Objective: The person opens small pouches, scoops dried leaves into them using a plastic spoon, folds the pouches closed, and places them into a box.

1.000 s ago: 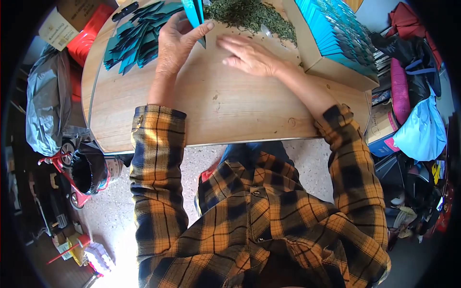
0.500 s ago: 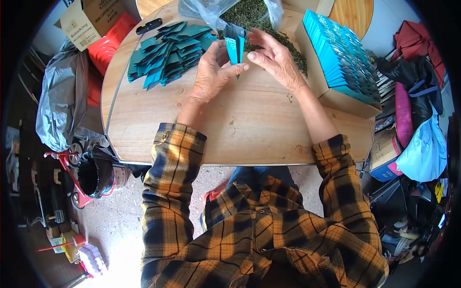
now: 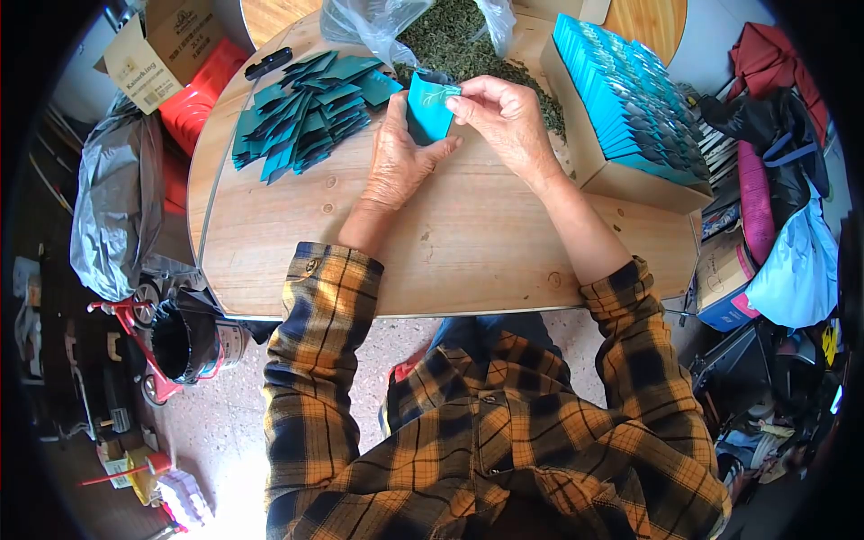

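A small teal paper packet with a pale leaf print stands upright between my hands, its top edge slightly parted. My left hand grips it from the left and below, thumb along the bottom. The fingers of my right hand pinch its upper right edge. To the left lies a heap of flat teal packets. Just behind the held packet, dried green leaves spill from a clear plastic bag. On the right, a cardboard box holds rows of teal packets.
A black clip-like object lies at the back left of the wooden table. Left of the table are a cardboard carton, red plastic stools and a black-lined bin. Bags and boxes crowd the right side.
The packet has turned from edge-on to show its broad printed face. My right hand, apart from it before, has moved left and now pinches its edge. The view has shifted slightly.
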A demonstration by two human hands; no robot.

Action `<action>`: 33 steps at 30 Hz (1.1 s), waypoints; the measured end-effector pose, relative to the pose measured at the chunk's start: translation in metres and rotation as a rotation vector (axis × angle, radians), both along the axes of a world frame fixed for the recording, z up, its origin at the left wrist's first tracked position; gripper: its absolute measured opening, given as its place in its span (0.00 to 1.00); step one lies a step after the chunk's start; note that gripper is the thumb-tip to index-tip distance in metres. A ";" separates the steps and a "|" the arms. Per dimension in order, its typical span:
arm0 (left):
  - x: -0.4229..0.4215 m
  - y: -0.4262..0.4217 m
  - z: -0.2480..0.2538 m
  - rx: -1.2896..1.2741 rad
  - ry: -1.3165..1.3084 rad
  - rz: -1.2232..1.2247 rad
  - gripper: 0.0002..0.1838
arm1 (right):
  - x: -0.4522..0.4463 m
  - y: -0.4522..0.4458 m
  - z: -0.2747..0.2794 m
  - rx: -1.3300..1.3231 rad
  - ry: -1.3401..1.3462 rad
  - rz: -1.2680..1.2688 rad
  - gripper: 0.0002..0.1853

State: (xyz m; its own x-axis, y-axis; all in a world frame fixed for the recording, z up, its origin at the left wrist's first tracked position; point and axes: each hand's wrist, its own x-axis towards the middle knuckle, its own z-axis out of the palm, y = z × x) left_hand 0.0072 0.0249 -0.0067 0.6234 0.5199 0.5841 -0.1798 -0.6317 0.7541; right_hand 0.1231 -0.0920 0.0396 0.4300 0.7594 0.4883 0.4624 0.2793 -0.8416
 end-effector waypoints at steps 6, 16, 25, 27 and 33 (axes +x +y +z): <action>0.003 -0.001 -0.003 -0.018 -0.063 -0.043 0.40 | -0.008 -0.003 0.010 0.082 0.035 0.024 0.09; 0.002 -0.004 -0.003 0.019 -0.066 -0.077 0.46 | -0.002 -0.007 0.010 0.122 0.004 -0.004 0.06; 0.000 0.005 -0.022 -0.039 0.141 -0.223 0.43 | 0.014 -0.082 0.079 0.189 -0.068 -0.021 0.04; -0.002 0.002 -0.018 -0.022 0.195 -0.139 0.38 | 0.025 -0.111 0.109 0.213 -0.162 -0.061 0.03; -0.002 0.008 -0.021 0.029 0.217 -0.124 0.27 | 0.092 -0.205 0.188 0.220 -0.352 -0.453 0.04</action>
